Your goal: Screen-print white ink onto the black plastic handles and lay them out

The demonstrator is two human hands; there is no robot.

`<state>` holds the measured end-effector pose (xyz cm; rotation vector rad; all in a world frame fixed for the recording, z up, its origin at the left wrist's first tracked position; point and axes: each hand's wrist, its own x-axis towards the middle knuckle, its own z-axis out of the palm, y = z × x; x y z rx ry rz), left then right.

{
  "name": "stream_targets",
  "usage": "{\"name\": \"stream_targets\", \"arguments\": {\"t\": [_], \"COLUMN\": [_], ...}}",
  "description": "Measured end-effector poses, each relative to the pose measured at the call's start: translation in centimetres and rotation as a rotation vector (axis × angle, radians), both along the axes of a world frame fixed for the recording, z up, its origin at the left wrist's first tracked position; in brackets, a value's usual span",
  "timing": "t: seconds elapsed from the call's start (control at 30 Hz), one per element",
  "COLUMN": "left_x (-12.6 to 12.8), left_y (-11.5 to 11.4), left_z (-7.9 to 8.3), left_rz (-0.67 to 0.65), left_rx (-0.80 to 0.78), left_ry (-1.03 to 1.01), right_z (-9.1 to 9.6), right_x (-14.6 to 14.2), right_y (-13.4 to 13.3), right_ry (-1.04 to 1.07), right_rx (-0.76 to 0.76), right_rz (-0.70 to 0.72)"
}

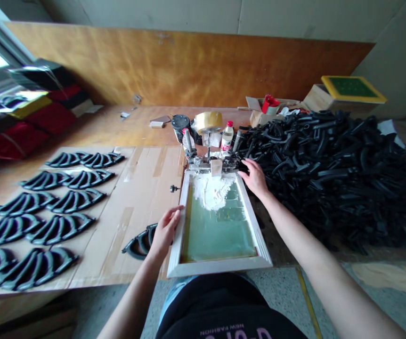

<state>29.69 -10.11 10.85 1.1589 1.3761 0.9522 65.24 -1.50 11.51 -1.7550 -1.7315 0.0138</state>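
A screen-printing frame (220,266) with a pale metal border lies in front of me, clamped at its far end. White ink (213,195) is spread thickly over the upper part of its green mesh (217,240). My left hand (166,230) is closed at the frame's left edge, fingers bent against the border. A black ribbed fan-shaped part (139,244) shows beside this hand, partly hidden by it. At the far right corner of the frame, my right hand (254,179) has its fingers apart. A small pale block (216,167), perhaps a squeegee, rests at the clamp (199,162).
Several black ribbed parts (61,228) lie in rows on cardboard (113,188) at left. A large heap of black parts (316,165) fills the right side. Behind the clamp stand a red-capped bottle (227,136), a tape roll (208,121) and a dark tub (181,123).
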Motion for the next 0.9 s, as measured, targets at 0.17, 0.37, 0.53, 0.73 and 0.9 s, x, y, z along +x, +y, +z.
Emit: {"name": "stream_targets", "arguments": {"t": [0.17, 0.37, 0.53, 0.73, 0.9], "left_x": [0.4, 0.3, 0.2, 0.3, 0.6], "left_y": [0.1, 0.5, 0.3, 0.4, 0.4], "left_z": [-4.4, -6.0, -6.7, -5.8, -4.4], "left_rz": [-0.005, -0.026, -0.038, 0.008, 0.038], "left_rx": [-0.084, -0.059, -0.084, -0.104, -0.110], "left_ry": [0.086, 0.125, 0.164, 0.159, 0.116], "right_z": [1.4, -0.6, 0.1, 0.1, -1.5], "right_x": [-6.9, -9.2, -8.1, -8.1, -8.3], "right_y": [2.6, 0.3, -3.6, -3.1, -4.6], "right_ry": [-0.174, -0.344, -0.395, -0.344, -0.340], "right_rx": [-0.130, -0.269, -0.212, -0.164, -0.069], "right_rz": [0.307, 0.356, 0.777, 0.715, 0.801]}}
